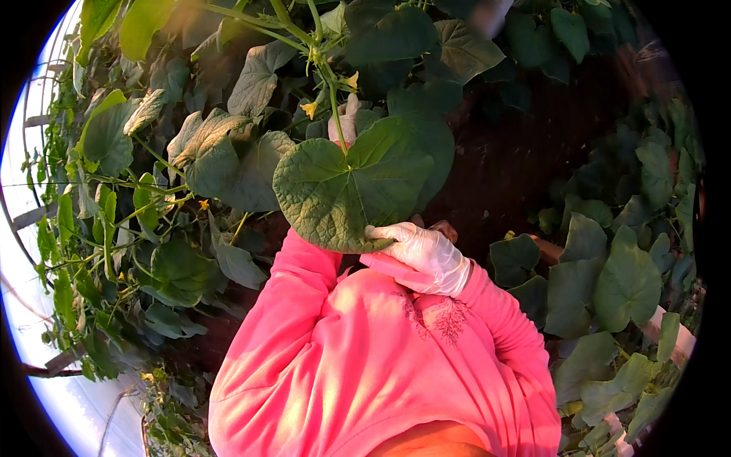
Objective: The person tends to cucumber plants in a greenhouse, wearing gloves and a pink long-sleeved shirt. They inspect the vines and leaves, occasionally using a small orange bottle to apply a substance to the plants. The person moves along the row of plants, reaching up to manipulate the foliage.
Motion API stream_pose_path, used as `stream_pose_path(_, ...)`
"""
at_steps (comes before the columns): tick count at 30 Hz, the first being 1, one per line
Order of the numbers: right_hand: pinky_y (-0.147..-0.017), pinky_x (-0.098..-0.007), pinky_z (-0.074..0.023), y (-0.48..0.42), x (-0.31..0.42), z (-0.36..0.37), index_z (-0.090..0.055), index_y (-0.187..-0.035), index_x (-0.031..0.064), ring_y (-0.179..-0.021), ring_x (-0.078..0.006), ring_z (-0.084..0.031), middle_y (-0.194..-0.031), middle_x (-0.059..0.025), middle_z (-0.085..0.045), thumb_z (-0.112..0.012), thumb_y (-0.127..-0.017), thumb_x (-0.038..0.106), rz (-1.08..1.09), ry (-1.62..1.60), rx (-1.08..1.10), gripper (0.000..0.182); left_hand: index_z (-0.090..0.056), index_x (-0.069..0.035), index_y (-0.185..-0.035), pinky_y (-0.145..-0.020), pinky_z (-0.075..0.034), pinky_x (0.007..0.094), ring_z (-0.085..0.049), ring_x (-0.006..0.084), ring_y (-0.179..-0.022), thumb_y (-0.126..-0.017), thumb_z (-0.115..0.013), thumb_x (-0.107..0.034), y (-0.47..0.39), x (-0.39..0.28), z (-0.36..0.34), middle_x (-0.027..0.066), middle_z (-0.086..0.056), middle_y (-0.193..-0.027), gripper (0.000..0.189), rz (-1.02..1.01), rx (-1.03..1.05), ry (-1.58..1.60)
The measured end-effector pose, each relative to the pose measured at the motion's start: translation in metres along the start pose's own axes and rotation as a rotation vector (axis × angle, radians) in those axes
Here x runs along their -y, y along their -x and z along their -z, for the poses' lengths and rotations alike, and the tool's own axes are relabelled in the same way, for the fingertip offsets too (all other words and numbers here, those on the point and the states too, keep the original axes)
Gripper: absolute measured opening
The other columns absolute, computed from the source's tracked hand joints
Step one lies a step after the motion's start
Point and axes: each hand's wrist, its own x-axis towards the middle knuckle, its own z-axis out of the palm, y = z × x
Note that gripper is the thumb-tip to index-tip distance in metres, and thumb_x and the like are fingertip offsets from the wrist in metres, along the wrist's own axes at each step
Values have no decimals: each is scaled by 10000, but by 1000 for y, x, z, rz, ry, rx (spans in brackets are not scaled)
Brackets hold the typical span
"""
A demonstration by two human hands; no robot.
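A broad green cucumber leaf [342,188] hangs in front of my chest. Its lower right edge is pinched by my right hand [425,257], which wears a thin whitish glove. Below those fingers shows a flat pink piece [397,271]; I cannot tell whether it is cloth or a held thing. Beyond the leaf, my gloved left hand [344,119] reaches up beside the cucumber stem [333,100]. The leaf covers much of that hand and wrist, so its grip is hidden. Small yellow flowers [309,109] open on the stem close to it.
Dense cucumber foliage [183,274] fills the left side, before pale greenhouse film [23,171] on a frame. Another leafy row [628,274] stands at the right. Dark soil [502,165] runs between the rows. Stems and leaves hang overhead at the top.
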Motion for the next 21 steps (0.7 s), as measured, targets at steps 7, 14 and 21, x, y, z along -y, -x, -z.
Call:
stream_pose_path(7,-796,-280,-453,1,-16,-11,-660,-1038,169,-992,-191,-555,-1075,-9,-597,-587,-715,88,54,-74,-80,341,-595,7,-976,-533,-454,301,-549,177,-550,-742,-675,-456,-20,-28,-5,85,-581,-651,525,11,-198,-238)
stream_pose_path(14,-756,-301,-487,-4,-7,2,-667,-1005,182,-962,-219,-569,-1095,-33,-595,-601,-712,101,14,-38,-47,311,-560,-65,-945,-482,-494,237,-550,130,-642,-838,-635,-186,-46,-34,-24,53,-569,-793,178,154,40,1332)
stream_pose_path(21,-785,-314,-488,-4,-15,15,-657,-990,97,-921,-246,-591,-1140,-103,-578,-682,-675,96,-6,55,-56,316,-560,-122,-896,-453,-433,221,-485,99,-512,-855,-550,-442,-87,-4,-10,78,-612,-798,322,134,-140,1361)
